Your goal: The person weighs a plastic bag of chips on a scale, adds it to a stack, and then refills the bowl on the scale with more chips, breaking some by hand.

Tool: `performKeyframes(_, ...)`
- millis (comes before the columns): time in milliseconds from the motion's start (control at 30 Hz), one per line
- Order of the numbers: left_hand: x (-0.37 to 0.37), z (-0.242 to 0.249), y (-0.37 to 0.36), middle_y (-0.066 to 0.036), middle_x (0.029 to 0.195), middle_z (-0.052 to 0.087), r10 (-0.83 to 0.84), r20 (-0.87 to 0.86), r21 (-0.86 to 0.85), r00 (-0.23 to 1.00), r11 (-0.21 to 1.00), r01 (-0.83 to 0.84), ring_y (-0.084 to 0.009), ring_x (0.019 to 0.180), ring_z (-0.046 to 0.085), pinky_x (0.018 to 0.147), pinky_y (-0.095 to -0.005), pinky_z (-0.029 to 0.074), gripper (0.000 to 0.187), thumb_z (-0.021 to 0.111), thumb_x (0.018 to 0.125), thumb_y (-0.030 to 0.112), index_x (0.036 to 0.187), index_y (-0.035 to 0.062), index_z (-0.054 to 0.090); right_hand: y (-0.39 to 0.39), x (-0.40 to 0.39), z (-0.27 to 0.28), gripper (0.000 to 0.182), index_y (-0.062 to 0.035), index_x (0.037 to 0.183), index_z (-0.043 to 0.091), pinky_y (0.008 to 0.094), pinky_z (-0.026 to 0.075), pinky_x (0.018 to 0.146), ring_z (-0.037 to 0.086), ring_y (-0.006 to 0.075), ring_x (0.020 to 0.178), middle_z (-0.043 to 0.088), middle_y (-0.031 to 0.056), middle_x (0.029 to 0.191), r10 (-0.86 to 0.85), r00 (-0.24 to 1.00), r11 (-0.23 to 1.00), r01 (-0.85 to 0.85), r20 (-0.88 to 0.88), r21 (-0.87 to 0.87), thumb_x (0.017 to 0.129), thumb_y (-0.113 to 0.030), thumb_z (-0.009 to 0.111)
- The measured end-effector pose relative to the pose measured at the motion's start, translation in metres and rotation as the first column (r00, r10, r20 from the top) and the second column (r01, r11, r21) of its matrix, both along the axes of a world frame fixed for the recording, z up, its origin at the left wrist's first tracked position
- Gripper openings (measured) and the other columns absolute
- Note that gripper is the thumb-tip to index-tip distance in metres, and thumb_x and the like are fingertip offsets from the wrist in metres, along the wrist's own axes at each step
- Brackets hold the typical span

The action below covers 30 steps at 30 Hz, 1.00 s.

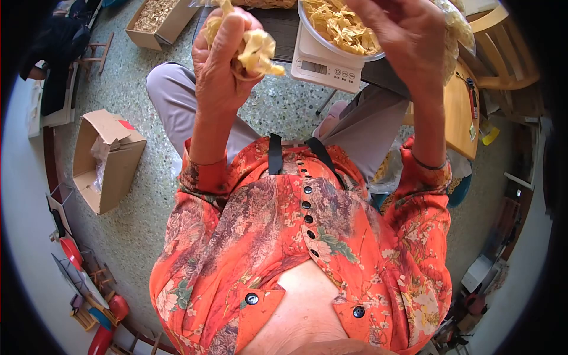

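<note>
My left hand (228, 62) is closed around a small bunch of pale yellow dried pieces (256, 53), thin and curled, which stick out past the thumb and fingers. A clear round bowl (355, 57) filled with similar dried yellow pieces (340, 26) rests on a white digital kitchen scale (322, 62). The scale's display is lit, but I cannot read its figures. Over the bowl's right side hangs my right hand (408, 44). Its fingertips are blurred and cut off by the top edge, so their grip is hidden.
A clear plastic bag of yellowish contents (455, 38) is beside my right wrist. A wooden chair (503, 50) and a wooden stool top (461, 112) are at the right. On the floor stand an open cardboard box (109, 160) and a box of brown chips (157, 23). Another person (56, 41) is upper left.
</note>
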<state>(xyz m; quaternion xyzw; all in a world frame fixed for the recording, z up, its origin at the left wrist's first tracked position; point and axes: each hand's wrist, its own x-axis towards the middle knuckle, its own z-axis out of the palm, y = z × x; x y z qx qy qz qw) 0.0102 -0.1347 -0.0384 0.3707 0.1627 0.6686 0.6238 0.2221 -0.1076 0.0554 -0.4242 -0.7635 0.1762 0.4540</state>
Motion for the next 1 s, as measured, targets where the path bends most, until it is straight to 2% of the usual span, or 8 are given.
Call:
performKeyframes(67, -0.008, -0.018, 0.0, -0.005, 0.083, 0.047, -0.054, 0.005, 0.026, 0.999, 0.998, 0.054, -0.0097, 0.06, 0.042, 0.044, -0.0218, 0.043, 0.026, 0.057, 0.103, 0.029, 0.103, 0.0043, 0.052, 0.0, 0.015, -0.004, 0.01, -0.0037, 0.095, 0.073, 0.0221, 0.05, 0.062, 0.065, 0.0081, 0.069, 0.073, 0.0041, 0.085, -0.072, 0.997, 0.996, 0.072, -0.004, -0.044, 0.085, -0.004, 0.076)
performKeyframes(133, -0.019, -0.036, 0.0, -0.006, 0.08, 0.052, -0.183, 0.096, 0.016, 0.978, 0.983, 0.183, -0.0112, 0.062, 0.048, 0.049, -0.0223, 0.043, 0.019, 0.059, 0.102, 0.023, 0.097, 0.0046, 0.055, -0.007, 0.025, -0.005, 0.009, -0.0037, 0.091, 0.071, 0.0245, 0.05, 0.062, 0.065, 0.0122, 0.068, 0.07, 0.0054, 0.083, -0.263, 0.936, 0.956, 0.219, 0.235, 0.196, 0.083, -0.001, 0.076)
performKeyframes(167, -0.022, -0.046, -0.002, -0.006, 0.08, 0.052, -0.184, 0.101, 0.011, 0.978, 0.983, 0.183, -0.0112, 0.062, 0.048, 0.049, -0.0223, 0.043, 0.019, 0.059, 0.102, 0.023, 0.097, 0.0046, 0.055, -0.001, 0.039, -0.015, 0.009, -0.0037, 0.091, 0.071, 0.0245, 0.05, 0.062, 0.065, 0.0122, 0.068, 0.07, 0.0054, 0.083, -0.262, 0.935, 0.957, 0.219, 0.24, 0.192, 0.083, -0.001, 0.076)
performKeyframes(233, -0.027, -0.066, -0.004, -0.005, 0.079, 0.05, -0.196, 0.044, -0.026, 0.98, 0.98, 0.198, -0.0118, 0.063, 0.047, 0.051, -0.0232, 0.042, 0.021, 0.062, 0.101, 0.024, 0.096, 0.0046, 0.054, 0.025, 0.075, -0.046, 0.016, -0.001, 0.099, 0.073, 0.0184, 0.049, 0.07, 0.06, 0.0026, 0.076, 0.068, -0.0032, 0.083, -0.072, 0.995, 0.977, 0.083, 0.061, -0.198, 0.091, -0.014, 0.076)
performKeyframes(367, -0.038, -0.093, -0.009, -0.005, 0.077, 0.048, -0.302, -0.025, -0.049, 0.953, 0.952, 0.301, -0.0122, 0.066, 0.045, 0.055, -0.025, 0.039, 0.021, 0.059, 0.101, 0.023, 0.093, 0.0057, 0.052, 0.027, 0.088, -0.055, 0.014, -0.0013, 0.1, 0.073, 0.0188, 0.049, 0.074, 0.061, 0.0028, 0.081, 0.068, -0.0033, 0.087, -0.052, 0.994, 0.959, 0.077, 0.1, -0.271, 0.092, -0.013, 0.074)
performKeyframes(500, -0.041, -0.109, -0.013, -0.005, 0.076, 0.048, -0.256, -0.028, -0.08, 0.966, 0.964, 0.253, -0.0128, 0.067, 0.045, 0.058, -0.0256, 0.039, 0.018, 0.059, 0.1, 0.023, 0.096, 0.0067, 0.052, 0.028, 0.084, -0.049, 0.013, -0.0028, 0.098, 0.074, 0.0218, 0.046, 0.063, 0.053, 0.0047, 0.069, 0.063, -0.0021, 0.079, -0.056, 0.986, 0.979, 0.085, 0.16, -0.183, 0.089, -0.013, 0.075)
performKeyframes(533, -0.041, -0.108, -0.014, -0.003, 0.079, 0.045, -0.277, -0.033, -0.059, 0.96, 0.96, 0.274, -0.0087, 0.06, 0.041, 0.044, -0.0202, 0.035, 0.027, 0.063, 0.099, 0.032, 0.099, 0.0079, 0.05, 0.026, 0.082, -0.043, 0.013, -0.0023, 0.098, 0.073, 0.0223, 0.046, 0.064, 0.053, 0.0052, 0.068, 0.062, -0.0015, 0.079, -0.063, 0.978, 0.98, 0.099, 0.199, -0.175, 0.089, -0.012, 0.074)
performKeyframes(1000, -0.043, -0.111, -0.011, -0.005, 0.078, 0.049, -0.236, 0.004, -0.122, 0.972, 0.964, 0.235, -0.0111, 0.063, 0.047, 0.051, -0.0221, 0.04, 0.024, 0.063, 0.099, 0.027, 0.098, 0.0044, 0.053, 0.038, 0.067, -0.037, 0.012, -0.0045, 0.097, 0.073, 0.029, 0.05, 0.066, 0.062, 0.0144, 0.069, 0.064, 0.0062, 0.083, -0.077, 0.957, 0.99, 0.106, 0.28, -0.09, 0.086, -0.01, 0.074)
